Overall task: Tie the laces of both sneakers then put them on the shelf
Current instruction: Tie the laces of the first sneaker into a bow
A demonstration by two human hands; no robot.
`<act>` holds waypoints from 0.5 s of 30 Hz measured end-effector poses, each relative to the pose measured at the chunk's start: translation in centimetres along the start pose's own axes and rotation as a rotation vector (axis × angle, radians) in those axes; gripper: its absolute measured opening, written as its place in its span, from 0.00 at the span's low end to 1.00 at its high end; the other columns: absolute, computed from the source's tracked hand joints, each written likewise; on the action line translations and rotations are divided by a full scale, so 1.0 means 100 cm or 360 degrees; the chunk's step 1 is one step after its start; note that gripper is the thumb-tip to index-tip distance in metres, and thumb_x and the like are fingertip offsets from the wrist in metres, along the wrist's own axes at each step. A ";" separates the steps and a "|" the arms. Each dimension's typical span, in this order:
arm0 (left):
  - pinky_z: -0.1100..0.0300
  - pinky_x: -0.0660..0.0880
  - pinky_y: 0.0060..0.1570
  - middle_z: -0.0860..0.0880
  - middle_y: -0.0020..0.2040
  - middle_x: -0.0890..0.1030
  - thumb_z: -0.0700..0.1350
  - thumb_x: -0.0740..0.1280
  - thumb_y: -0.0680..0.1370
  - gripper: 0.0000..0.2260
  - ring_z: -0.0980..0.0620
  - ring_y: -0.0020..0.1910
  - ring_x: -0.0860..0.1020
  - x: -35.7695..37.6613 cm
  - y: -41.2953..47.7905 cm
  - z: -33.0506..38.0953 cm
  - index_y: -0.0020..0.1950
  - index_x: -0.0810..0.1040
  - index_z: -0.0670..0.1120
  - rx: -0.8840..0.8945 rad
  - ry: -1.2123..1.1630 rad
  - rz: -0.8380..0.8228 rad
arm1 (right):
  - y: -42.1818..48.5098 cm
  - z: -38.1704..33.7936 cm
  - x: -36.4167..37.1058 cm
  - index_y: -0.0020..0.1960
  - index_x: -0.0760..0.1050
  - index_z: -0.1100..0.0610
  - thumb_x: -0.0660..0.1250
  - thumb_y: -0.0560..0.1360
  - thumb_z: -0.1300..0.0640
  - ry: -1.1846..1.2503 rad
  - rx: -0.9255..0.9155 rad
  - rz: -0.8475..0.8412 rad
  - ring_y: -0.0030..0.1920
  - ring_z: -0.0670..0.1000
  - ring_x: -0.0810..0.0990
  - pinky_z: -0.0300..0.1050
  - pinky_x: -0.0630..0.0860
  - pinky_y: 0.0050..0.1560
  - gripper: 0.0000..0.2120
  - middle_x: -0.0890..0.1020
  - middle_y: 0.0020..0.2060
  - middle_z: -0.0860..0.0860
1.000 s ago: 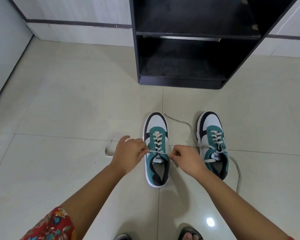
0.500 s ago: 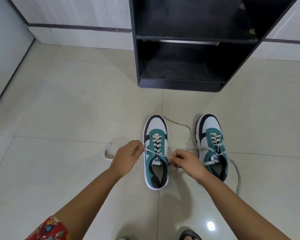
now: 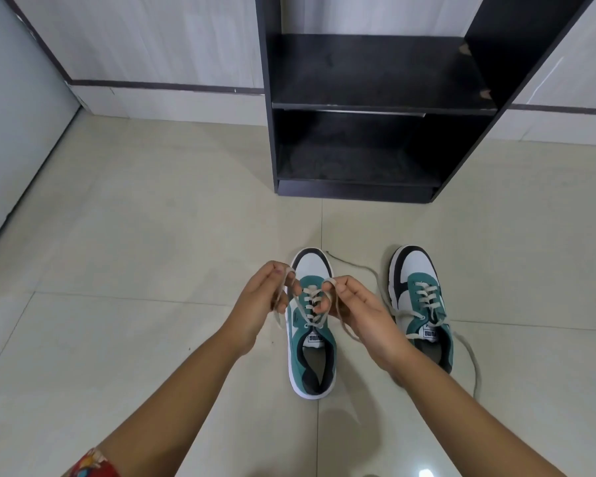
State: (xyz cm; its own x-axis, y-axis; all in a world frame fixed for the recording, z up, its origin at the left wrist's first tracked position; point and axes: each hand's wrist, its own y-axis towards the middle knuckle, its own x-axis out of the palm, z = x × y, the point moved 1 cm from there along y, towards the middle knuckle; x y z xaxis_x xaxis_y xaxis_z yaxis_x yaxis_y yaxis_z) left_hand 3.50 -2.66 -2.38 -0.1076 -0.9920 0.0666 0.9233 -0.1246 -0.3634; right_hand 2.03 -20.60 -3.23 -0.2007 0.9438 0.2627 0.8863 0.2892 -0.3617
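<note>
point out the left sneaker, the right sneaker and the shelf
left sneaker [image 3: 311, 266], head view, on its white toe
right sneaker [image 3: 419, 266], head view, on its white toe
shelf [image 3: 375, 70], head view, on its upper board

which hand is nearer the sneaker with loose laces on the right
Right. The right hand holds a lace loop beside that untied sneaker; the left hand is beyond the other sneaker.

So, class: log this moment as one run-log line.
step: tying left sneaker | hands: left, right each hold a lace loop | right sneaker: untied | shelf: empty
</note>
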 end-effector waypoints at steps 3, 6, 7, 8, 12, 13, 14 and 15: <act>0.62 0.65 0.33 0.51 0.36 0.77 0.45 0.55 0.82 0.10 0.55 0.29 0.66 0.003 0.000 -0.003 0.46 0.74 0.46 0.0081 0.0094 -0.0092 | 0.005 0.008 0.001 0.54 0.78 0.57 0.55 0.80 0.62 -0.0008 0.0052 0.0033 0.40 0.48 0.79 0.43 0.76 0.50 0.12 0.79 0.36 0.51; 0.65 0.66 0.31 0.52 0.35 0.76 0.44 0.57 0.81 0.08 0.56 0.29 0.67 0.006 -0.001 -0.008 0.51 0.75 0.46 0.0090 0.0145 -0.0231 | 0.011 0.014 0.001 0.53 0.75 0.59 0.57 0.79 0.66 -0.0015 0.0060 0.0056 0.36 0.47 0.78 0.41 0.75 0.46 0.09 0.80 0.35 0.51; 0.66 0.65 0.30 0.53 0.34 0.76 0.43 0.58 0.81 0.07 0.57 0.28 0.67 0.007 -0.001 -0.009 0.52 0.74 0.45 0.0087 0.0150 -0.0283 | 0.012 0.015 0.002 0.52 0.72 0.58 0.58 0.78 0.67 0.0015 0.0053 0.0065 0.35 0.48 0.77 0.40 0.75 0.43 0.07 0.80 0.34 0.52; 0.66 0.65 0.29 0.53 0.34 0.76 0.42 0.59 0.80 0.06 0.57 0.28 0.68 0.008 -0.001 -0.010 0.53 0.74 0.45 0.0077 0.0145 -0.0337 | 0.014 0.015 0.004 0.52 0.69 0.58 0.59 0.78 0.67 0.0048 0.0044 0.0064 0.34 0.49 0.77 0.40 0.74 0.42 0.06 0.81 0.33 0.52; 0.64 0.66 0.28 0.51 0.34 0.78 0.42 0.63 0.78 0.14 0.55 0.27 0.66 0.006 0.001 -0.014 0.62 0.67 0.51 -0.0154 0.0018 -0.0396 | 0.016 0.019 0.005 0.48 0.63 0.57 0.55 0.78 0.72 -0.0017 -0.0056 -0.0009 0.33 0.49 0.78 0.38 0.72 0.36 0.10 0.83 0.32 0.51; 0.64 0.66 0.28 0.50 0.34 0.78 0.42 0.64 0.78 0.17 0.55 0.26 0.66 0.005 0.002 -0.016 0.64 0.66 0.54 -0.0235 -0.0007 -0.0392 | 0.016 0.020 0.005 0.48 0.64 0.57 0.55 0.78 0.72 -0.0080 -0.0083 -0.0026 0.34 0.48 0.79 0.38 0.72 0.35 0.10 0.83 0.32 0.51; 0.64 0.66 0.27 0.50 0.34 0.78 0.42 0.65 0.77 0.18 0.55 0.25 0.66 0.004 0.003 -0.017 0.65 0.67 0.54 -0.0292 -0.0008 -0.0398 | 0.016 0.022 0.004 0.48 0.65 0.58 0.55 0.78 0.72 -0.0148 -0.0099 -0.0040 0.34 0.47 0.79 0.37 0.72 0.35 0.10 0.83 0.32 0.50; 0.65 0.66 0.27 0.49 0.33 0.78 0.42 0.65 0.77 0.17 0.55 0.25 0.66 0.004 0.004 -0.018 0.64 0.70 0.52 -0.0318 0.0015 -0.0404 | 0.015 0.022 0.004 0.48 0.67 0.58 0.56 0.78 0.71 -0.0194 -0.0109 -0.0058 0.35 0.47 0.80 0.37 0.72 0.35 0.09 0.83 0.33 0.50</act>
State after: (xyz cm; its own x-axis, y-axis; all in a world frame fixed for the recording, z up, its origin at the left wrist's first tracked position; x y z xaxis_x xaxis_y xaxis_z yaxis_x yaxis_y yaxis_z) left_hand 3.14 -3.15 -4.19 -0.3295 -0.9286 0.1705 0.7760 -0.3693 -0.5113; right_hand 2.37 -19.46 -5.69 -0.2791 0.9464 0.1624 0.9031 0.3162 -0.2906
